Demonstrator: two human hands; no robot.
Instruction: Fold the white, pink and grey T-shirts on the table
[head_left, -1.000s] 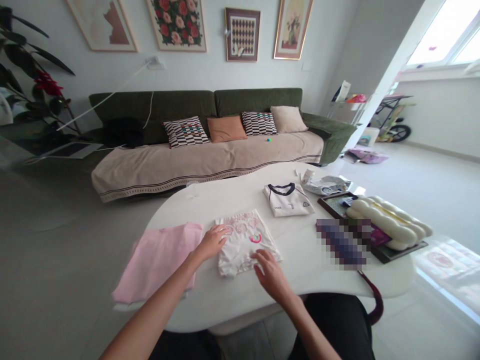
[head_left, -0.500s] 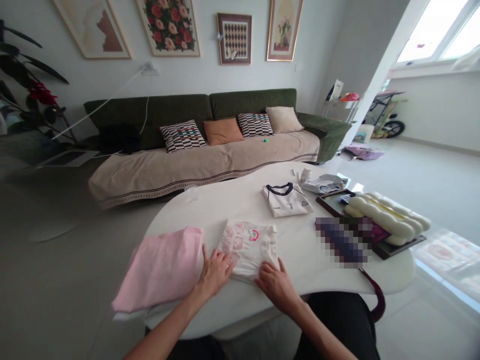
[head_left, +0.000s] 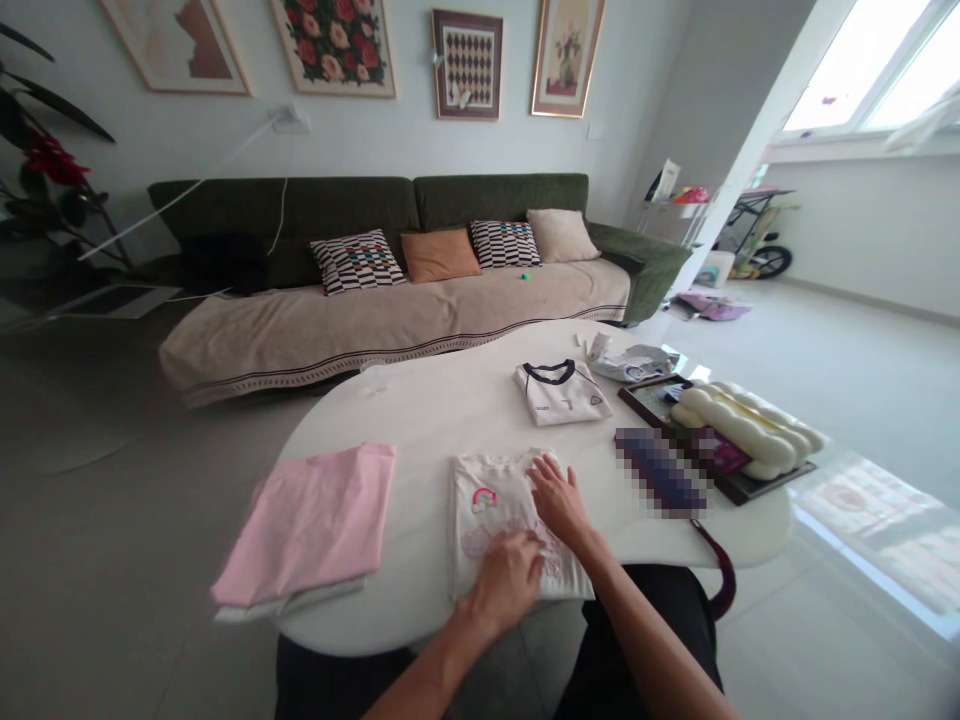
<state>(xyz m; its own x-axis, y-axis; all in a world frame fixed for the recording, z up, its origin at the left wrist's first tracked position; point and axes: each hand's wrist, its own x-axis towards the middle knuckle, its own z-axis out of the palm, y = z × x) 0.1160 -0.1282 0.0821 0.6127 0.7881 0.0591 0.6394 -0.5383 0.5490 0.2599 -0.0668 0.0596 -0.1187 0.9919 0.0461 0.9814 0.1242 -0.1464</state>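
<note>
A folded white T-shirt (head_left: 469, 490) with a small rainbow and pink prints lies near the front edge of the white table. My left hand (head_left: 511, 570) rests on its lower front, fingers loosely bent and not gripping; it covers part of the pink print. Farther up, my right hand (head_left: 556, 497) lies along the shirt's right side with fingers apart. To the left is a folded pink cloth (head_left: 315, 520) over a paler cloth (head_left: 292, 600). Behind the shirt sits a folded white jersey (head_left: 564, 395) with a dark collar.
On the table's right, a dark tray (head_left: 772, 482) bears a cream puffy object (head_left: 750, 425). A blurred-out dark item (head_left: 664, 475) with a maroon strap (head_left: 720, 570) lies beside it. A crumpled plastic packet (head_left: 637, 362) is behind. A green sofa (head_left: 495, 195) stands beyond the table.
The white T-shirt has been turned, so its rainbow is now at upper left and the pink prints nearer me. Both hands have shifted right, the right hand also farther from me.
</note>
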